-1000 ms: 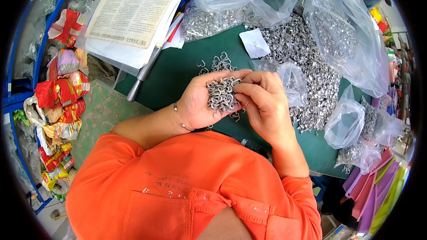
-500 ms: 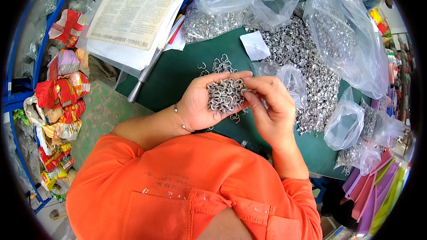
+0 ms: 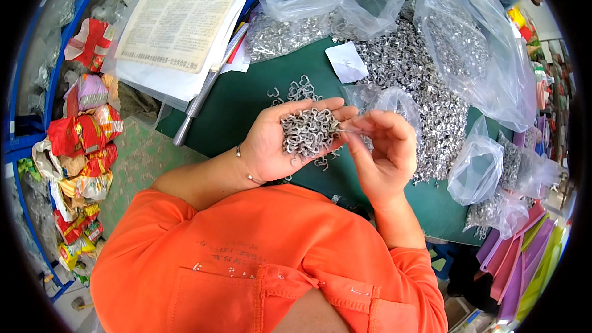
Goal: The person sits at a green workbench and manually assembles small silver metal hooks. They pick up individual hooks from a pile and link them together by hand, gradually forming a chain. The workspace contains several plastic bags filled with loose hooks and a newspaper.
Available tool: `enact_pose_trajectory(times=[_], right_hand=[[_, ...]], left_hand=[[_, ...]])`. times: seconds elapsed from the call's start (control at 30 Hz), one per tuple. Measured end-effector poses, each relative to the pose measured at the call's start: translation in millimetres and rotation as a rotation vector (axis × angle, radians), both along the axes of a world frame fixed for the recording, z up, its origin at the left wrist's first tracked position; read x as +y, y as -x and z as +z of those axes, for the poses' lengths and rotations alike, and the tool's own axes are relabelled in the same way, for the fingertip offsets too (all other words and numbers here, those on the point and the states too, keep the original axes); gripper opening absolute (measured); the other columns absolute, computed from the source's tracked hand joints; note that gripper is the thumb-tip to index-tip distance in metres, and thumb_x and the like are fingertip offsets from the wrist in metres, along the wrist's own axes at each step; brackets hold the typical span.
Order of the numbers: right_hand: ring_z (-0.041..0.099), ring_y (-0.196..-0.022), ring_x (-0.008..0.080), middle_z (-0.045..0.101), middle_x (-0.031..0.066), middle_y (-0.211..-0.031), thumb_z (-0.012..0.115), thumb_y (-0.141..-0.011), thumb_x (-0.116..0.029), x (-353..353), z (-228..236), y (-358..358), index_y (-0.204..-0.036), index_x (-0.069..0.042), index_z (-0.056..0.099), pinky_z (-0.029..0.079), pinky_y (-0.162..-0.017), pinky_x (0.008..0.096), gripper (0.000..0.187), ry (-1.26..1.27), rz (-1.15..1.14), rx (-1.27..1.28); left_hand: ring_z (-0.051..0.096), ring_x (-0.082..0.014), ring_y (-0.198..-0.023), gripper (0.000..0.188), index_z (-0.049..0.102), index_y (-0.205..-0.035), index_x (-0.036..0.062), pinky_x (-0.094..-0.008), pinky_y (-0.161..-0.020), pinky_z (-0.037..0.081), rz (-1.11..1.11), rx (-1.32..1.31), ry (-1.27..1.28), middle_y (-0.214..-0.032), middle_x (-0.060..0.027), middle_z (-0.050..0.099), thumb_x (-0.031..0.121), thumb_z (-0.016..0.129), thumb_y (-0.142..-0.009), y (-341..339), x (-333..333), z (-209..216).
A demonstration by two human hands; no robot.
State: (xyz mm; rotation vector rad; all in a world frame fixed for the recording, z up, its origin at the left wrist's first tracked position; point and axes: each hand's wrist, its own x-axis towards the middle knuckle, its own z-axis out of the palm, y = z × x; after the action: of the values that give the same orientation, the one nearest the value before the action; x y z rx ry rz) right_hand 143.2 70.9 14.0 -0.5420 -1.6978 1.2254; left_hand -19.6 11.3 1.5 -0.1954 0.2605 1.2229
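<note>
A heap of small curved grey metal hooks (image 3: 308, 133) rests in the palm of my left hand (image 3: 262, 142), which is turned up and cupped around it. My right hand (image 3: 387, 154) is at the heap's right edge, thumb and forefinger pinched on a small metal hook there; the fingertips partly hide it. Its other fingers are curled. On the green tabletop (image 3: 246, 95), more loose hooks (image 3: 304, 88) lie just beyond my left hand, and a few show below it.
A large spread of shiny metal pieces (image 3: 435, 123) covers the table's right side, with clear plastic bags (image 3: 475, 166) around it. White paper (image 3: 346, 62) lies by it. A newspaper (image 3: 179, 21) and a long metal-handled tool (image 3: 200, 102) are at left. Coloured strips (image 3: 518, 265) hang at right.
My right hand has drawn slightly right, and its thumb and forefinger reach less far over the heap. My left hand still holds the hooks. The whole view has shifted a little.
</note>
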Motion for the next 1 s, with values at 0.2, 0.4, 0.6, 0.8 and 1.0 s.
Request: enact_pose_trajectory(times=[0.2, 0.4, 0.6, 0.8, 1.0], right_hand=[[0.062, -0.079, 0.0222, 0.066, 0.0095, -0.086, 0.070, -0.064, 0.013, 21.3, 21.8, -22.2, -0.085, -0.003, 0.061, 0.050, -0.069, 0.0294, 0.029, -0.551, -0.318, -0.270], [0.060, -0.077, 0.0243, 0.063, 0.0090, -0.084, 0.068, -0.068, 0.009, 35.1, 24.6, -38.8, -0.085, -0.001, 0.063, 0.048, -0.067, 0.0307, 0.020, -0.499, -0.225, -0.522], [0.055, -0.073, 0.0267, 0.059, 0.0081, -0.084, 0.072, -0.069, 0.002, 4.1, 10.5, -7.6, -0.093, -0.003, 0.062, 0.045, -0.065, 0.0345, 0.026, -0.357, -0.007, -0.481], [0.059, -0.073, 0.0239, 0.061, 0.0083, -0.083, 0.071, -0.070, 0.004, 7.2, 9.1, -7.8, -0.085, -0.002, 0.062, 0.048, -0.065, 0.0321, 0.019, -0.275, 0.053, -0.368], [0.063, -0.074, 0.0188, 0.066, 0.0096, -0.082, 0.070, -0.072, 0.008, 2.3, 9.4, -14.3, -0.080, 0.001, 0.062, 0.050, -0.067, 0.0287, 0.012, 0.172, 0.075, -0.136]], left_hand=[[0.039, -0.0341, -0.129, 0.044, 0.043, -0.130, -0.0030, -0.0442, -0.103, 0.039, 0.045, 0.017, 0.067, -0.137, -0.0221, 0.041, 0.024, 0.035, -0.096, -0.1, -0.4, 1.2], [0.038, -0.0344, -0.129, 0.045, 0.040, -0.132, -0.0029, -0.0447, -0.103, 0.039, 0.033, 0.021, 0.057, -0.140, -0.0212, 0.038, 0.025, 0.035, -0.096, -2.3, 1.2, 3.1], [0.041, -0.0282, -0.128, 0.048, 0.038, -0.135, -0.0003, -0.0394, -0.091, 0.050, -0.034, -0.020, -0.046, -0.142, -0.0175, 0.036, 0.028, 0.032, -0.096, 1.8, -0.9, -3.0], [0.044, -0.0273, -0.125, 0.048, 0.038, -0.135, 0.0013, -0.0375, -0.087, 0.053, -0.002, -0.027, 0.056, -0.142, -0.0159, 0.037, 0.028, 0.032, -0.096, 0.9, -1.4, 5.5], [0.044, -0.0294, -0.126, 0.047, 0.040, -0.134, 0.0010, -0.0377, -0.087, 0.053, -0.006, -0.017, 0.082, -0.141, -0.0158, 0.038, 0.028, 0.033, -0.096, -1.5, 0.8, 5.3]])
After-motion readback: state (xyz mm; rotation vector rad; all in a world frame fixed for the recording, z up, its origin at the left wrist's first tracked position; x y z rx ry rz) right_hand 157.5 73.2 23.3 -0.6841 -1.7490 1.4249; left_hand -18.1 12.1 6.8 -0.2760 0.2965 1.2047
